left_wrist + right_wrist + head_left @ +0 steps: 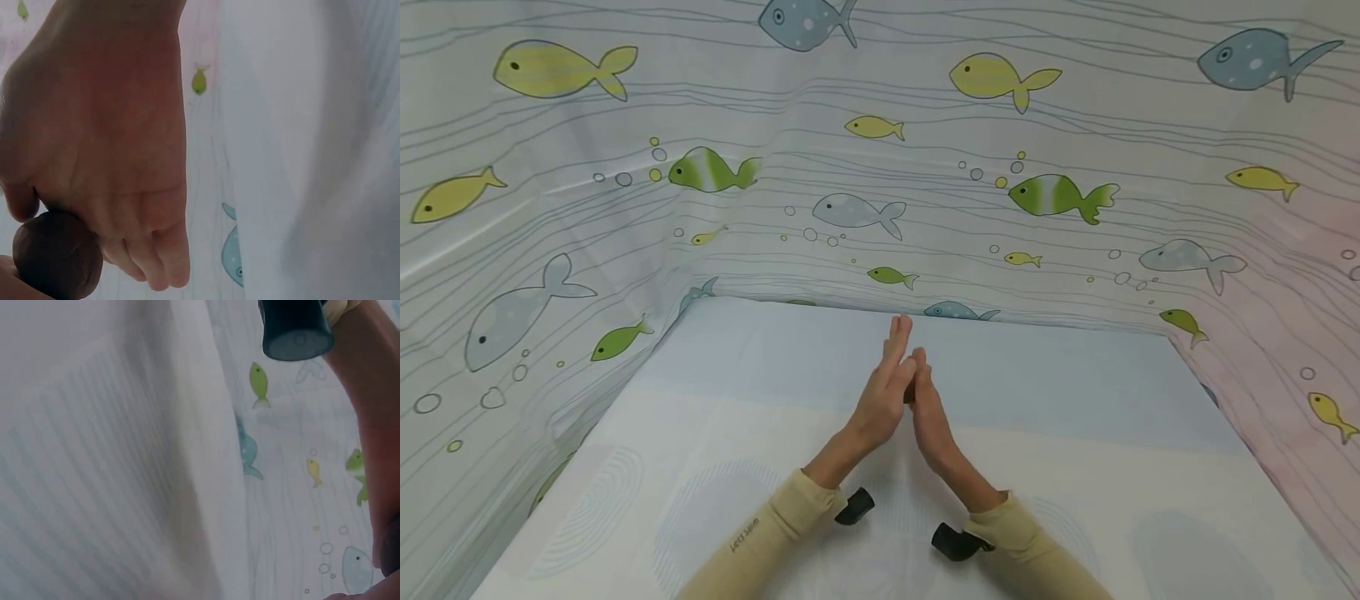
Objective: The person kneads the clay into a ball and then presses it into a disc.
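Observation:
Above the white table, the left hand [880, 404] and right hand [932, 421] face each other, palms inward and fingers mostly straight. A dark brown clay-like ball [910, 391] sits between them, mostly hidden in the head view. In the left wrist view the ball [59, 256] looks round and smooth with fine cracks, touching the right hand [119, 144] near the base of its fingers. Part of the left hand [19, 284] meets its other side. Only a dark edge of the ball [392, 547] shows in the right wrist view.
A pale table cover [737, 433] with a blue band and circle patterns lies under the hands. Fish-print curtains [850, 167] surround the table at the back and sides. Black wrist cameras stick out from the left sleeve [775, 525] and right sleeve [1037, 542].

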### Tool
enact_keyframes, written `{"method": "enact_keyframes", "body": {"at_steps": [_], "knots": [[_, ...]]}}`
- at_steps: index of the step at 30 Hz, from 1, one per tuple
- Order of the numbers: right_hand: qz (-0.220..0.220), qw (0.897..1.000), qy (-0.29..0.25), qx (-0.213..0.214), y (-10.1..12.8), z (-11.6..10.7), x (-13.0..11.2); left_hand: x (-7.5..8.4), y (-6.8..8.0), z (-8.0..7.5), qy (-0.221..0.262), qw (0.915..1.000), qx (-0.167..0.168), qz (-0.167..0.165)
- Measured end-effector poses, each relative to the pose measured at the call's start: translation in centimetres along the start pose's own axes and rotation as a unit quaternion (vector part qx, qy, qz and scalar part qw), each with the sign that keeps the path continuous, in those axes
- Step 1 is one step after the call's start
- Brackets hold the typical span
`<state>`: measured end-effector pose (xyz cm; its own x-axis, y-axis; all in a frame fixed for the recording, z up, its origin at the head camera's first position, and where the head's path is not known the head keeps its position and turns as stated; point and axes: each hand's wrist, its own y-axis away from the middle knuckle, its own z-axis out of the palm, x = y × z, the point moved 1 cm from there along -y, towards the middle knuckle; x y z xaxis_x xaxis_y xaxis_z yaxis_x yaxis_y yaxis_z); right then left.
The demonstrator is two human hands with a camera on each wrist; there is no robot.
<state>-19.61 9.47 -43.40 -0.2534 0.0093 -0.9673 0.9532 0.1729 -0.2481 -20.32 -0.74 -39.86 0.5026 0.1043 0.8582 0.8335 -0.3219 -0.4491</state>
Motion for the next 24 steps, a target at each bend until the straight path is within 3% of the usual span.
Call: {"method": "enact_keyframes", "body": {"at_steps": [7,17,24], "knots": [[0.012,0.998,-0.043,-0.032,1.2,0.9,-1.3,-0.1,-0.5,-0.9,-0.001,0.9998,0.016,-0.011],[0.007,0.997,-0.039,-0.067,2.6,1.9,-2.7,-1.0,-1.0,-1.6,0.018,0.9993,0.017,-0.027],[0.004,0.998,-0.015,-0.061,3.3,2.0,-3.3,-1.6,-1.0,-1.5,0.033,0.9985,0.01,-0.043]]}}
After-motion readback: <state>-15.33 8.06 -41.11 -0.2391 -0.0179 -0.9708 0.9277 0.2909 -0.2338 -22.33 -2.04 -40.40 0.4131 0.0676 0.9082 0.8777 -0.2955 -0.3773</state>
